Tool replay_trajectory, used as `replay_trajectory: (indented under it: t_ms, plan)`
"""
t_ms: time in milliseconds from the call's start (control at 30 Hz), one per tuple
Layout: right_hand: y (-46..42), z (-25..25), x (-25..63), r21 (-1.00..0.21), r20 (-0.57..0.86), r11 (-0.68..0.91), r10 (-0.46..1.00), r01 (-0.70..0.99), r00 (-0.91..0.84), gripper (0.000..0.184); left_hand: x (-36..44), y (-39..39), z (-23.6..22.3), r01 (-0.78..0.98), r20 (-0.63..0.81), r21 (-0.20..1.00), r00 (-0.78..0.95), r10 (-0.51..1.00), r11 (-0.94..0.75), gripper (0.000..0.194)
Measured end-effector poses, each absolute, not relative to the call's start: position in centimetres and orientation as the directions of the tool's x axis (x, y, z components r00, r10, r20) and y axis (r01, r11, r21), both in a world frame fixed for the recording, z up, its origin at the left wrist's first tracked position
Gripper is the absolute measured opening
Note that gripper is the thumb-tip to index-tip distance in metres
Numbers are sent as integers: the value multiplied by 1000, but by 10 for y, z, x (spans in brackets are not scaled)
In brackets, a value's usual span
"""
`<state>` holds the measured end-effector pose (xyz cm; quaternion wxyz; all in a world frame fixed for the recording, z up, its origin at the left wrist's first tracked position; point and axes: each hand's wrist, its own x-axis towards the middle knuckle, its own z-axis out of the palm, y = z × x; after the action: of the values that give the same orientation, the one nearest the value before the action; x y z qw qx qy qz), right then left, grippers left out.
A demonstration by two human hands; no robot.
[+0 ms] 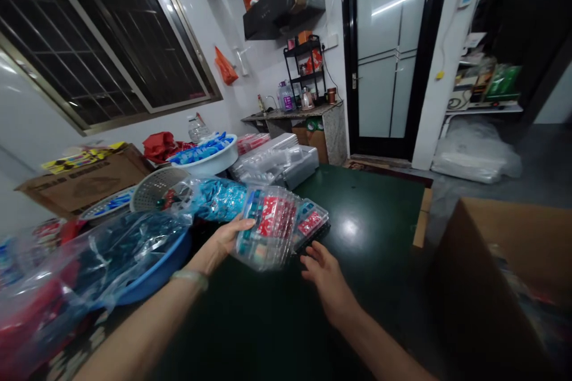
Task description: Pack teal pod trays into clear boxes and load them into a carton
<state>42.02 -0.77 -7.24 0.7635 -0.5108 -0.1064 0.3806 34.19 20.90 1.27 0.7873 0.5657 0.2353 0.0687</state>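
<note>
The person's left hand (229,239) grips a clear plastic blister pack (266,229) by its left end, with the fingers curled against the pack's edge and the palm behind it; the exact finger contact is partly hidden by the plastic. The pack, filled with red and teal items, is held just above the near half of the dark green table (364,238). It lies up and to the right of the left hand, its long axis running across the view from near left to far right. Its far end points toward a smaller clear pack (310,220), which sits beside it with a black tray edge (315,236) beneath.

The right hand (325,278) is spread open, with the fingers (313,259) reaching up toward the underside of the held pack. It sits just below the pack's right half, apparently not touching it. The left hand is the nearer one, since it holds the pack.

Left of the table's near edge, a blue plastic basin (154,278) lies under a clear plastic bag (93,265). Along the table's far left side are a stack of clear plastic containers (272,161), a white basin (203,158) of blue packets, and a grey mesh colander (158,189). A cardboard box (487,262) stands to the table's right.
</note>
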Motion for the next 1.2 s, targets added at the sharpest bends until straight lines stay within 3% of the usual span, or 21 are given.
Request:
replay_trajectory:
  t_ms: [167, 400, 567, 1033, 1200]
  plan:
    - [8, -79, 444, -853, -322, 110, 659, -510, 680, 58, 405, 236, 16, 276, -331, 937, 898, 289, 214, 56]
    - [32, -83, 458, -890, -315, 51, 650, -453, 692, 27, 453, 252, -3, 501, -501, 864, 851, 158, 46, 42]
    - [41, -86, 454, -899, -280, 74, 659, -431, 698, 37, 459, 257, -5, 564, -559, 825, 815, 149, 9, 38]
    - [34, -85, 457, -917, -225, 91, 684, -388, 694, 52, 428, 255, -9, 476, -477, 876, 832, 283, 78, 40]
    - [39, -89, 456, -958, -152, 97, 628, -271, 763, 48, 424, 251, -9, 451, -469, 883, 825, 316, 131, 36]
